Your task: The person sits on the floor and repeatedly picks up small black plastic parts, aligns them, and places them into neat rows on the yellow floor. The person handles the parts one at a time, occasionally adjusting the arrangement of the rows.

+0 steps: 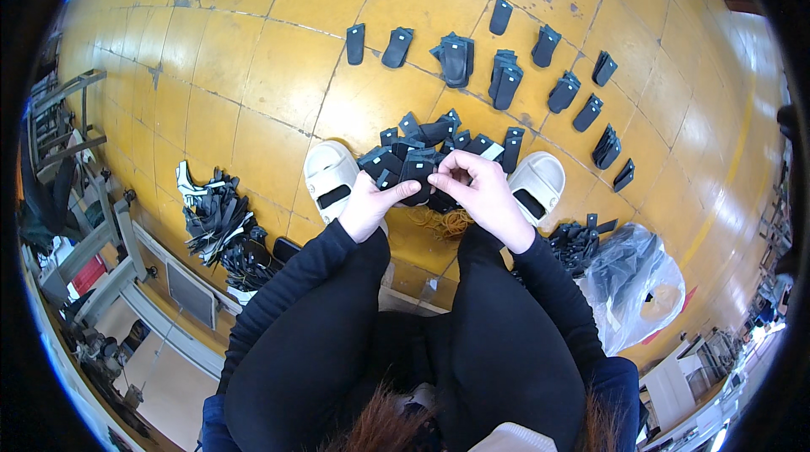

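Between my feet, my left hand (371, 205) is closed on a flat dark fabric piece (415, 170) with a small pale label, its thumb lying along the lower edge. My right hand (481, 193) has thumb and forefinger pinched together at the right side of that same piece. What lies under the fingertips is too small to make out. Below and beyond the hands spreads a loose pile of similar dark pieces (460, 141), partly covered by them. A tangle of yellow-orange cord (440, 222) shows on the floor under my hands.
Small stacks of dark pieces (456, 61) stand in rows on the yellow tiled floor (278, 72). A heap of dark strips (221, 220) lies to the left, near a metal frame (126, 270). At right are another dark heap (578, 245) and a clear plastic bag (633, 283).
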### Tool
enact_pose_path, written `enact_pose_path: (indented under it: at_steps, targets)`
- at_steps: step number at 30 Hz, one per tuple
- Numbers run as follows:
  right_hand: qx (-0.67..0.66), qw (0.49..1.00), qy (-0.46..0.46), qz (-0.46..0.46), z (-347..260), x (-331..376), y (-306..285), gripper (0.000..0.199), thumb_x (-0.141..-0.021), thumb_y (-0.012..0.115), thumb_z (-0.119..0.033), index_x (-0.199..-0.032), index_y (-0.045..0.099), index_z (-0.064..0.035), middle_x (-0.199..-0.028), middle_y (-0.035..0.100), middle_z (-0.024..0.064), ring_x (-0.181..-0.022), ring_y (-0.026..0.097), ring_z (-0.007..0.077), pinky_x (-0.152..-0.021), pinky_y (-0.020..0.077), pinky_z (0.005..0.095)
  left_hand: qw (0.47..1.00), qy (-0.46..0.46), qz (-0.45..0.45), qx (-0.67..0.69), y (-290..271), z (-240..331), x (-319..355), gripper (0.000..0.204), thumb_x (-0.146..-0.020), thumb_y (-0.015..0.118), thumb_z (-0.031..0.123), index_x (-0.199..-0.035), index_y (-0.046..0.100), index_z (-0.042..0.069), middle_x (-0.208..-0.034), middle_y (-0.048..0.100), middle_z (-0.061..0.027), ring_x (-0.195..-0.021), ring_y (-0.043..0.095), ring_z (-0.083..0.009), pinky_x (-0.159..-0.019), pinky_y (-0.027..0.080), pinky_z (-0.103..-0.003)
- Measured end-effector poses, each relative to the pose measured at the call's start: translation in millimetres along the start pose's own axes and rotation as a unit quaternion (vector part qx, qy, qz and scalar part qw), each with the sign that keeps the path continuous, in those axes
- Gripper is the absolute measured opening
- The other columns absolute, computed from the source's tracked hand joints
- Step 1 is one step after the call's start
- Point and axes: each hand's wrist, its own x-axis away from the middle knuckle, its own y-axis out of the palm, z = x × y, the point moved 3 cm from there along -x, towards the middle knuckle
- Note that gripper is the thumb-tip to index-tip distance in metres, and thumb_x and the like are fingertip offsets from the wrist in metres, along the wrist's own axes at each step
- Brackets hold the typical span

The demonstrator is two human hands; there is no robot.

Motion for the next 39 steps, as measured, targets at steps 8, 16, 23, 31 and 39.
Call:
enact_pose_path:
  at_steps: [8, 16, 23, 31, 39]
  targets:
    - [-0.035, 0.999, 0.02, 0.011, 1, 6, 4, 0.014, -0.084, 0.068, -0.012, -0.081, 0.06, -0.0019, -0.068, 0.053, -0.005, -0.061, 0.043, 0.0023, -0.055, 0.0339, 0.0208, 0.997, -0.066, -0.019, 0.041, 2, 2, 3, 0.021, -0.088, 0.064, 0.007, -0.107, 0.06, 0.002, -0.096, 0.067, -0.0058, -0.083, 0.066, -0.0139, -0.073, 0.054, -0.026]
    - [-0.038, 0.998, 0.046, 0.0, 9, 8, 2, 0.014, -0.085, 0.068, -0.012, -0.083, 0.058, -0.0021, -0.072, 0.053, -0.0043, -0.063, 0.044, 0.0026, -0.057, 0.0347, 0.0203, 0.999, -0.009, 0.005, 0.037, 1, 3, 1, 0.028, -0.083, 0.067, 0.001, -0.11, 0.059, 0.002, -0.1, 0.066, -0.0031, -0.089, 0.062, -0.0104, -0.078, 0.051, -0.026]
    - [0.013, 0.992, -0.074, 0.103, -11, 1, -16, 0.015, -0.081, 0.069, -0.007, -0.094, 0.062, -0.0037, -0.084, 0.057, 0.0008, -0.072, 0.049, 0.0081, -0.065, 0.0413, 0.0228, 0.998, -0.013, -0.02, -0.062, 4, 2, 2, 0.034, -0.079, 0.072, 0.0, -0.11, 0.06, 0.002, -0.1, 0.066, -0.0009, -0.092, 0.059, -0.0087, -0.082, 0.049, -0.025]
    - [0.216, 0.941, -0.259, -0.009, -36, -16, -1, 0.021, -0.078, 0.069, -0.019, -0.093, 0.066, -0.0042, -0.104, 0.059, 0.0067, -0.1, 0.055, 0.0265, -0.087, 0.0426, 0.0371, 0.976, -0.109, -0.135, -0.131, 8, -6, 6, 0.038, -0.078, 0.075, 0.005, -0.112, 0.058, 0.003, -0.1, 0.064, -0.0003, -0.093, 0.058, -0.008, -0.084, 0.048, -0.026]
    - [0.256, 0.903, -0.339, 0.067, -39, -6, -2, 0.012, -0.071, 0.073, -0.011, -0.079, 0.066, -0.0049, -0.098, 0.064, 0.0041, -0.094, 0.058, 0.0237, -0.082, 0.0446, 0.0362, 0.982, -0.13, -0.114, -0.078, 4, -10, 4, 0.041, -0.078, 0.074, 0.001, -0.115, 0.056, 0.004, -0.107, 0.062, -0.0002, -0.1, 0.056, -0.0092, -0.089, 0.046, -0.027]
